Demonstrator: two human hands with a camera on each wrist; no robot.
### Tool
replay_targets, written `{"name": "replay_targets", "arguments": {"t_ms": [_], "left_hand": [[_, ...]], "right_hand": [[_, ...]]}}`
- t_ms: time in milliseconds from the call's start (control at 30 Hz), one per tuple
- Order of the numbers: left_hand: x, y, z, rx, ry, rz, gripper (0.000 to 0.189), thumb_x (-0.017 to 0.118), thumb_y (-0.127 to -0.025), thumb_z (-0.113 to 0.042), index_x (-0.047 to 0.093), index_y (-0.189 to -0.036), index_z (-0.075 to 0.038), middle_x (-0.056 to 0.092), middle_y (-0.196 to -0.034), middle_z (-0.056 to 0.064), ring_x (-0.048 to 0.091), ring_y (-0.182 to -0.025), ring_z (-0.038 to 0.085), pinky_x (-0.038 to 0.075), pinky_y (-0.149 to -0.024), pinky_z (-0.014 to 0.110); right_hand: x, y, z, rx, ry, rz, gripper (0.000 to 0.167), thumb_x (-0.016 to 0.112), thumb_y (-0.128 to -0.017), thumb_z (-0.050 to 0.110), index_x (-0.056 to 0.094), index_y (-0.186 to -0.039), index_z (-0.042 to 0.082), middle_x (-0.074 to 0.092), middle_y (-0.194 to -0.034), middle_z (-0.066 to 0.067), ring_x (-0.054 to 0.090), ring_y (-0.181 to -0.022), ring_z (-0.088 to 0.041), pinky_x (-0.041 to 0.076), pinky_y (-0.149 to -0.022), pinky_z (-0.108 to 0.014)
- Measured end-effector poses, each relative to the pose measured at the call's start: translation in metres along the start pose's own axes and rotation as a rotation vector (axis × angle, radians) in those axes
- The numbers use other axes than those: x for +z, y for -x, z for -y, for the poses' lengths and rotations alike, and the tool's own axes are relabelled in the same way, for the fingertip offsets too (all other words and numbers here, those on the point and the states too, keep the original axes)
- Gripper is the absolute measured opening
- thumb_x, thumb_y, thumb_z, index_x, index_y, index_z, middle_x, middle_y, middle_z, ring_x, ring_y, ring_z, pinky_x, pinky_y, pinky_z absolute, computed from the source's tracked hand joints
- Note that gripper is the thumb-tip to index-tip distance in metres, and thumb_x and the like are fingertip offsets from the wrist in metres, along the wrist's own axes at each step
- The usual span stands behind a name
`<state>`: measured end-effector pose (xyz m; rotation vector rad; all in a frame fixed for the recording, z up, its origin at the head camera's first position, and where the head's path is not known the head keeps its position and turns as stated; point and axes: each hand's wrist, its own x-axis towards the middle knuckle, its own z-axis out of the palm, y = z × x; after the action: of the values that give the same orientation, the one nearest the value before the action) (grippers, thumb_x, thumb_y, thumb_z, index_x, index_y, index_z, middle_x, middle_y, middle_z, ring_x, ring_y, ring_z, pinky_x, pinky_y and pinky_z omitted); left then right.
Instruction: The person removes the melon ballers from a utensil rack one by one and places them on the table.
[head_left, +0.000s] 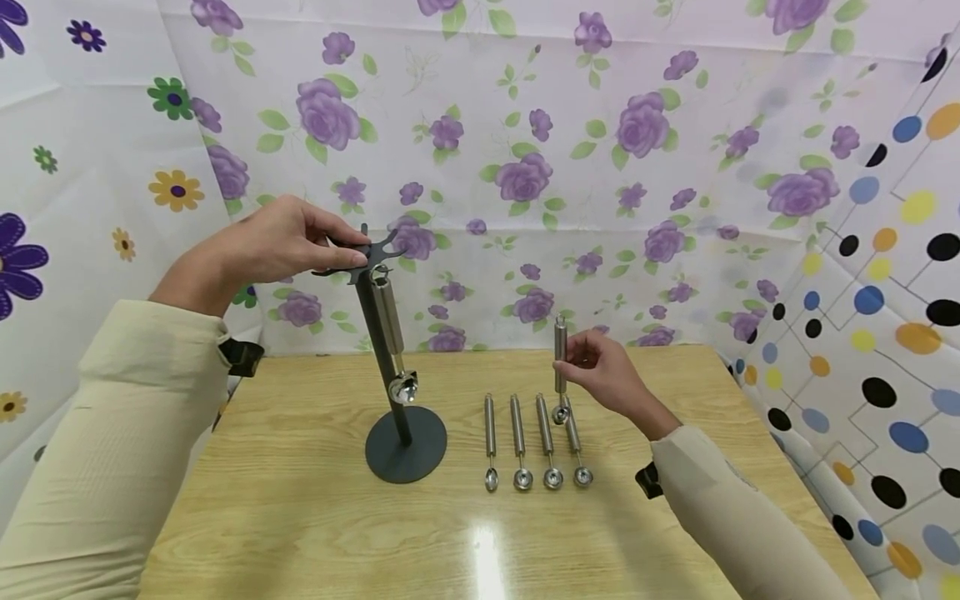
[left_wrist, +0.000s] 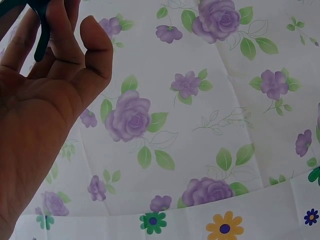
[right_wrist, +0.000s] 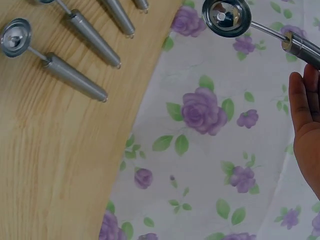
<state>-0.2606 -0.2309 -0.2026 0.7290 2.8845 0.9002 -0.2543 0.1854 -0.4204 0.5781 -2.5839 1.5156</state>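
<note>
At the left stands a dark utensil rack (head_left: 381, 342) with a round base and hooked arms on top. My left hand (head_left: 273, 243) pinches one of those arms between thumb and fingers; in the left wrist view only a dark hook tip (left_wrist: 42, 40) shows beside the fingers. From the rack hangs a steel utensil (head_left: 387, 315), scoop end down. My right hand (head_left: 606, 372) holds a steel melon baller (head_left: 560, 346) by its handle, upright above the table, with its round cup (right_wrist: 227, 17) pointing down. Several similar scoops (head_left: 517, 427) lie in a row just below.
The wooden table (head_left: 315, 533) carries the rack and the row of scoops, whose cups face its front edge. A flowered cloth (head_left: 480, 167) hangs behind. Patterned cloths (head_left: 870, 333) close off the sides.
</note>
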Motion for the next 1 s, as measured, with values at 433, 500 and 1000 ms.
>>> {"name": "replay_targets", "arguments": {"t_ms": [433,500,1000], "left_hand": [[0.000,-0.002,0.000,-0.009,0.020,-0.007,0.029,0.070,-0.096,-0.016,0.073,-0.122,-0.004,0.070,-0.091,0.006,0.046,-0.071,0.021,0.039,-0.063,0.030],[0.001,-0.002,0.001,-0.006,0.022,-0.003,0.029,0.070,-0.096,-0.016,0.072,-0.123,-0.003,0.068,-0.088,0.006,0.045,-0.069,0.020,0.039,-0.063,0.029],[0.001,0.000,0.002,-0.009,0.001,-0.001,0.029,0.068,-0.097,-0.016,0.071,-0.124,-0.004,0.064,-0.081,0.007,0.042,-0.066,0.020,0.040,-0.061,0.029]], "right_hand": [[-0.013,0.026,-0.043,0.048,0.027,-0.066,0.020,0.072,-0.094,0.014,0.060,-0.104,0.002,0.062,-0.095,-0.010,0.062,-0.083,-0.019,0.052,-0.073,-0.027],[-0.015,0.031,-0.050,0.056,0.036,-0.073,0.020,0.072,-0.094,0.016,0.060,-0.104,0.002,0.063,-0.094,-0.010,0.062,-0.082,-0.018,0.052,-0.072,-0.027],[-0.022,0.054,-0.091,0.165,0.075,-0.112,0.024,0.072,-0.095,0.017,0.058,-0.103,0.000,0.060,-0.093,-0.011,0.057,-0.078,-0.018,0.049,-0.067,-0.026]]}}
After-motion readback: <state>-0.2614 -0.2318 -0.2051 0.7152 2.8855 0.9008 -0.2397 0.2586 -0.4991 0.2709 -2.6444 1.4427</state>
